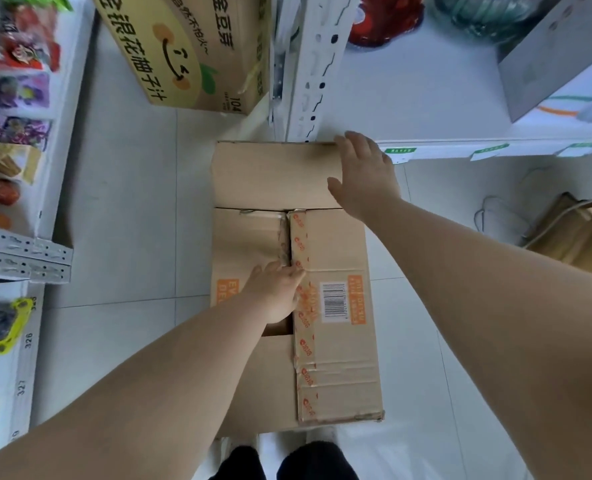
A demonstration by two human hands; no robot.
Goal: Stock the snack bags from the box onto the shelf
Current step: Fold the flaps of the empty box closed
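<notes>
head view: both hands (pixel 277 292) seemingly pressing box (pixel 336 358) flaps.

A box (pixel 298 289) sits on the floor (pixel 132 209) between two shelves (pixel 426 98).

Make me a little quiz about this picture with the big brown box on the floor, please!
1. True or false: the brown cardboard box on the floor has its flaps fully open, with snack bags showing.
2. Which hand is at the taped middle seam of the box?
A. left hand
B. right hand
C. neither
3. Fill in: the right hand is over the box's far ____ flap, near the white metal shelf post.

Key
1. False: one near flap lies flat and taped; no bags show.
2. A
3. plain (untaped)
</notes>
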